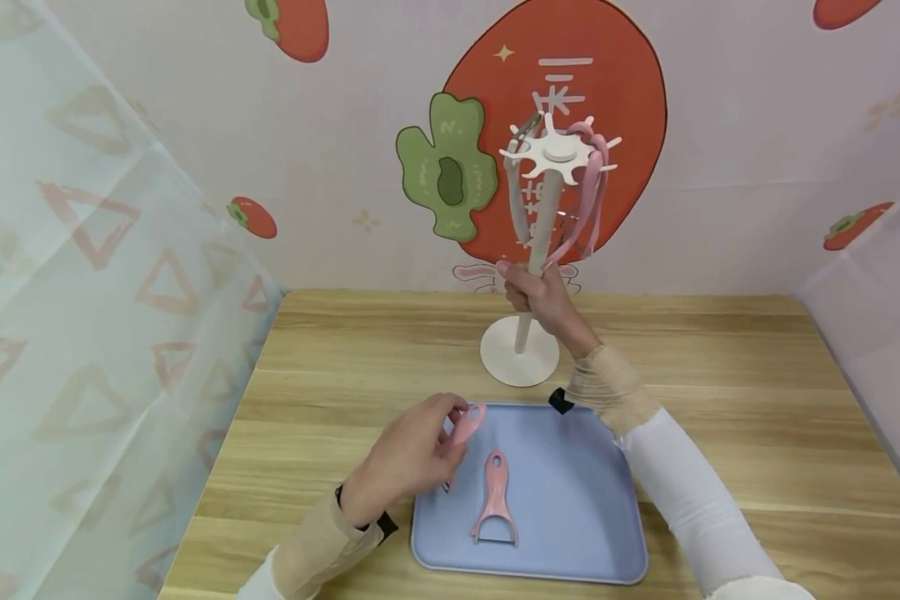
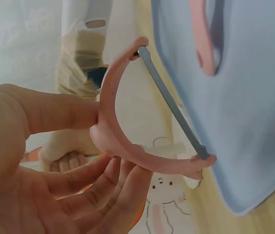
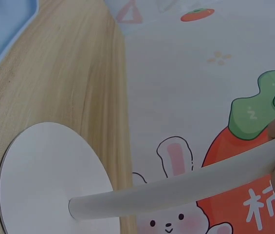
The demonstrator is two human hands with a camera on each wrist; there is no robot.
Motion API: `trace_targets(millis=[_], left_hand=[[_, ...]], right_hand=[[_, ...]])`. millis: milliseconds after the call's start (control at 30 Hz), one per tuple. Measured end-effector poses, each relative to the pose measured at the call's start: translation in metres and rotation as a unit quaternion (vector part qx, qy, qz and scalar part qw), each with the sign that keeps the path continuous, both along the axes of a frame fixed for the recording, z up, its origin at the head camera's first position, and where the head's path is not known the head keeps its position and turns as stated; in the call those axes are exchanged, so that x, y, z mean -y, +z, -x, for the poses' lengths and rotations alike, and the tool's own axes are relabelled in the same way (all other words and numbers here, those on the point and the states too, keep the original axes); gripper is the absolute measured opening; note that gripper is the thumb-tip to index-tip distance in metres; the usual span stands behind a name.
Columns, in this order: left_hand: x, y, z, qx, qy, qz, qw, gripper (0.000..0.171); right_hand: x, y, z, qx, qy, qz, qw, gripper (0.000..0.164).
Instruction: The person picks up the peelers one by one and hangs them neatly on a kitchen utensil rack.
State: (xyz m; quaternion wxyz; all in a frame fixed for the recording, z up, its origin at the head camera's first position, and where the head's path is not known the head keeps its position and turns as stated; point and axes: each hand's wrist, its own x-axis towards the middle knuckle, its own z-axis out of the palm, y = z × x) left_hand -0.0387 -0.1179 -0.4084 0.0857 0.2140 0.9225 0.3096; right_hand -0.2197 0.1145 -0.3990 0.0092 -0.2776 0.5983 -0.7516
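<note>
My left hand (image 1: pixel 412 446) pinches a pink Y-shaped peeler (image 2: pixel 113 114) between thumb and fingers, over the left side of the blue tray (image 1: pixel 570 500). Its metal blade spans the two prongs in the left wrist view. A second pink peeler (image 1: pixel 497 492) lies in the tray, blade end toward me. With curled fingers, my right hand (image 1: pixel 543 296) grips the pole of a white stand (image 1: pixel 546 221), which tilts a little. From the stand's hooked top hang a grey utensil (image 1: pixel 516 196) on the left and pink utensils (image 1: pixel 591 196) on the right.
The stand's round white base (image 1: pixel 506 362) rests on the wooden table (image 1: pixel 345 358) just behind the tray. A pale wall cloth (image 1: pixel 345 167) with printed fruit rises at the table's back edge, and more cloth (image 1: pixel 105 292) hangs along the left side.
</note>
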Motion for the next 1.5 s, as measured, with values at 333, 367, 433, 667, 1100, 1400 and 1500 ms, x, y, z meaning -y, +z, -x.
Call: trace_targets(millis=[333, 367, 433, 667, 1100, 1400, 1500], left_hand=[[0.004, 0.032, 0.014, -0.064, -0.022, -0.112, 0.9914, 0.041], [0.005, 0.036, 0.017, -0.069, -0.020, -0.121, 0.9900, 0.043], [0.005, 0.042, 0.020, -0.084, -0.014, -0.137, 0.9869, 0.044], [0.008, 0.056, 0.029, -0.118, -0.001, -0.190, 0.9746, 0.048], [0.004, 0.081, 0.049, -0.191, -0.014, -0.289, 0.9378, 0.047], [0.001, 0.097, 0.064, -0.184, 0.008, -0.357, 0.9159, 0.046], [0.001, 0.103, 0.067, -0.172, 0.012, -0.368, 0.9136, 0.046]], right_hand=[[0.001, 0.001, -0.001, 0.001, -0.001, 0.003, 1.000, 0.058], [0.001, 0.000, -0.001, 0.003, 0.000, 0.005, 1.000, 0.058], [0.001, 0.000, -0.001, 0.005, 0.001, 0.006, 1.000, 0.058], [0.001, 0.002, -0.001, 0.002, 0.005, 0.005, 1.000, 0.057], [0.000, 0.001, 0.000, -0.006, 0.008, 0.015, 1.000, 0.055], [-0.001, 0.000, 0.001, 0.001, 0.008, 0.016, 1.000, 0.054], [0.000, 0.001, 0.001, -0.002, 0.004, 0.013, 1.000, 0.053]])
